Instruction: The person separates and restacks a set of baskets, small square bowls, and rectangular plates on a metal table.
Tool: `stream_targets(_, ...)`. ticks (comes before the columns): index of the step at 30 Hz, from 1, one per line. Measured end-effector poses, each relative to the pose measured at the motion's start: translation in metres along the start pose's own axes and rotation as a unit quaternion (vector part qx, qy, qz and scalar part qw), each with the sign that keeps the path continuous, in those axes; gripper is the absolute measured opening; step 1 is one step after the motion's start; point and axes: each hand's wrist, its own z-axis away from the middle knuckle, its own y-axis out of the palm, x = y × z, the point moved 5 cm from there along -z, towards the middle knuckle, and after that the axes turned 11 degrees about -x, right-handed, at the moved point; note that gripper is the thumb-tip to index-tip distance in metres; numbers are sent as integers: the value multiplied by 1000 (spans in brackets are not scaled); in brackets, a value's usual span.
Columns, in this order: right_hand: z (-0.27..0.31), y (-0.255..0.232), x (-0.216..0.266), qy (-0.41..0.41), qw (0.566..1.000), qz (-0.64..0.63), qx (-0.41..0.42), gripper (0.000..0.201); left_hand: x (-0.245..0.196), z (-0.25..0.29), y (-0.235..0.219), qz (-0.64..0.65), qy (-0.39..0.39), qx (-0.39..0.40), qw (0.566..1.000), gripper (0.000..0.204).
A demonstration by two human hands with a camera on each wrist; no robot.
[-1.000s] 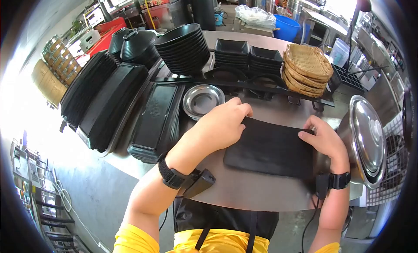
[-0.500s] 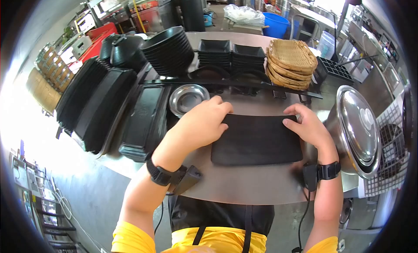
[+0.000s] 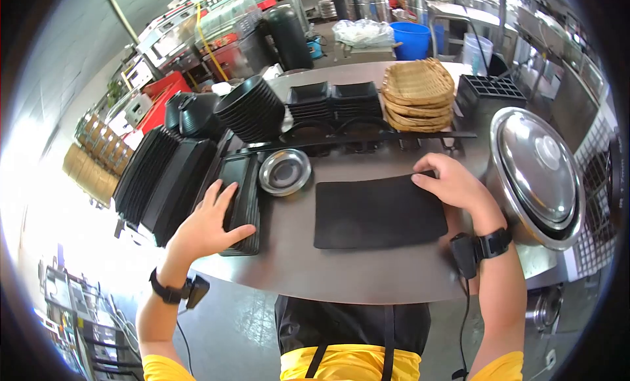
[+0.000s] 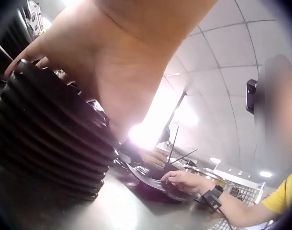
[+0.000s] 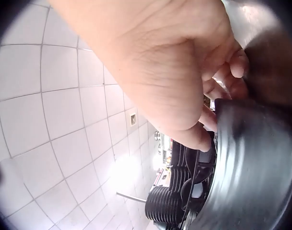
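My left hand (image 3: 207,223) lies over a stack of black rectangular trays (image 3: 249,223), fingers spread and thumb pointing right. From the left wrist, the ribbed side of this tray stack (image 4: 50,129) shows right below the palm. At the middle of the steel table is a flat black rectangular plate (image 3: 380,214) with a slightly curved far edge. My right hand (image 3: 453,183) pinches its far right corner between thumb and fingers. In the right wrist view the plate's glossy side (image 5: 256,158) fills the lower right, the thumb at its edge.
Behind the plate runs a black rack bar (image 3: 367,140). A small steel bowl (image 3: 285,172) sits right of the trays. Further back stand black bowls (image 3: 249,109), square black dishes (image 3: 308,102) and woven baskets (image 3: 419,92). A lidded steel pot (image 3: 538,171) is at the right.
The left hand has let go of the plate's left side and moved left onto the tray stack. The right hand stays at the plate's corner. The head view has shifted.
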Motion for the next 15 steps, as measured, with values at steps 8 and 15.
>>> stream_targets(8, 0, 0, 8, -13, 1000, 18, 13, 36, 24, 4, -1, 146, 31, -163, 975, 68)
stream_targets(15, 0, -12, 31, -95, 986, -65, -124, 49, -45, 10, -57, 305, 80, -162, 935, 76)
